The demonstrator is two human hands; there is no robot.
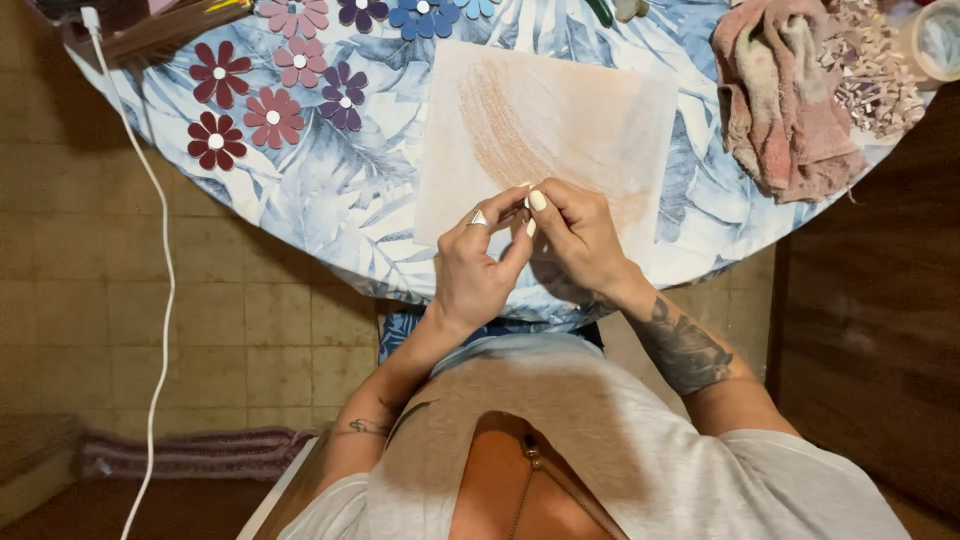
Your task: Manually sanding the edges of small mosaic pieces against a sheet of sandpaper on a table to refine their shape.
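Two hands meet over the near edge of a pale square tile point(545, 130) on the table point(330, 190). The left hand point(475, 270) and right hand point(580, 240) pinch their fingertips together; whatever small piece sits in that grip is hidden. Flower cutouts point(270, 90) lie well left of it, a pink rag point(785, 100) right. Steady wrists and small finger movements would serve best.

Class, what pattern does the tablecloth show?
Blue and white leaves on the tablecloth, seen in the head view.

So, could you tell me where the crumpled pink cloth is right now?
In the head view, the pink cloth lies at the table's upper right, right of the pale square sheet.
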